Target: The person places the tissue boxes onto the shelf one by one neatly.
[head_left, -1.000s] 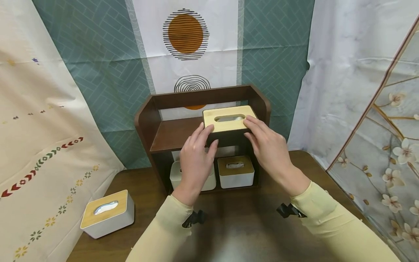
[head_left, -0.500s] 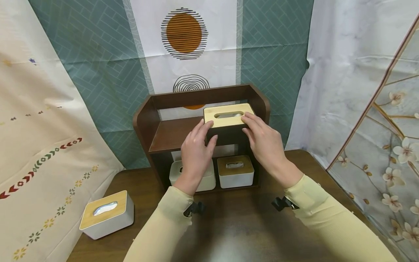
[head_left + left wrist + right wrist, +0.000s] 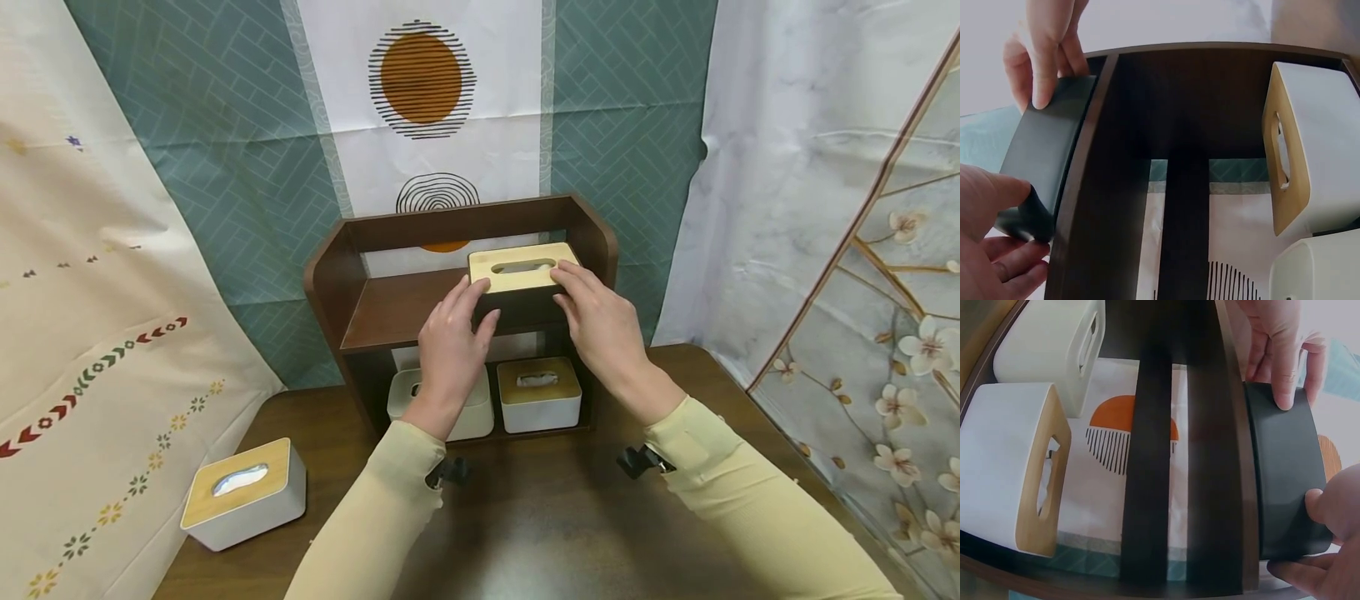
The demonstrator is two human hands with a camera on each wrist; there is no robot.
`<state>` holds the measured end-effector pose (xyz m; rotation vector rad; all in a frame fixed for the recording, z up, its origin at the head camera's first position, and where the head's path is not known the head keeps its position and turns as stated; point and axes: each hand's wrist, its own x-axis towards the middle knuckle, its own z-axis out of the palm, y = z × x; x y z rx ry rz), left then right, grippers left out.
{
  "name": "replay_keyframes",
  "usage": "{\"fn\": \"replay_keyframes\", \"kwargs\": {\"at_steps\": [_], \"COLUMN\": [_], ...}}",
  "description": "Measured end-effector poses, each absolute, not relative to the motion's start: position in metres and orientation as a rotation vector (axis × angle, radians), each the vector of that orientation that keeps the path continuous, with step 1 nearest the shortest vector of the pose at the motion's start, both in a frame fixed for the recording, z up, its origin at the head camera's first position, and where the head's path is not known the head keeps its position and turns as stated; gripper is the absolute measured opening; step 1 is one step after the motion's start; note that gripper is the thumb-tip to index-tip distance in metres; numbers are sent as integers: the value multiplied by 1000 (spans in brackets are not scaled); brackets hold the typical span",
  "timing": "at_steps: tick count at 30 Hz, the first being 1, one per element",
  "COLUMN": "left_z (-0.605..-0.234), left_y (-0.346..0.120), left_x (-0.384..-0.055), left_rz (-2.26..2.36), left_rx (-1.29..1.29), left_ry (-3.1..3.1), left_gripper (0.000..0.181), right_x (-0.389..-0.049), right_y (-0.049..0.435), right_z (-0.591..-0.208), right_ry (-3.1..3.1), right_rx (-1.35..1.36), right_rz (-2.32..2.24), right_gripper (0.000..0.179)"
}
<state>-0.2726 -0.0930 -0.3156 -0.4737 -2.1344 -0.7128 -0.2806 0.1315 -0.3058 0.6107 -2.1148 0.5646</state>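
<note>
A black tissue box (image 3: 527, 308) with a light wooden lid is at the right side of the upper shelf. My left hand (image 3: 452, 354) grips its left end, fingertips on the lid's edge and thumb on the dark front. At the other end my right hand (image 3: 606, 333) grips it the same way. Seen from the left wrist, the box's dark front (image 3: 1050, 140) lies right along the shelf board's edge (image 3: 1079, 169). The right wrist view shows the thumb pressed on the dark front (image 3: 1288, 462). The box's back is hidden.
The brown two-tier shelf unit (image 3: 390, 312) stands on a dark wooden table (image 3: 525, 517). Its lower tier holds a cream tissue box (image 3: 476, 412) and a white tissue box with a wooden lid (image 3: 542, 412). Another white, wood-lidded tissue box (image 3: 251, 512) stands at the table's left.
The black tissue box has shifted slightly and now sits a little lower in view than half a second ago. Both hands keep their hold, and my right forearm has moved a little left.
</note>
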Motion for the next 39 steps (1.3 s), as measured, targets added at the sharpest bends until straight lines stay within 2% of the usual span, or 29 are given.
{"fn": "replay_keyframes", "kwargs": {"at_steps": [17,30,39], "left_z": [-320,-320,-320], "left_y": [-91,-90,-89], "left_x": [-277,-275,-274], "left_rz": [-676,-651,-642], "left_rx": [-440,-437,-430], "left_ry": [-2181,-2176,-2194], "left_gripper": [47,52,57], "right_x": [-283,-281,-281], "right_y": [130,131,130], "right_z": [-310,-311,-313], "right_ry": [-2190,-2232,-2248], "right_rx": [602,612,594], "right_rz": [527,522,490], "right_gripper": [43,65,72]}}
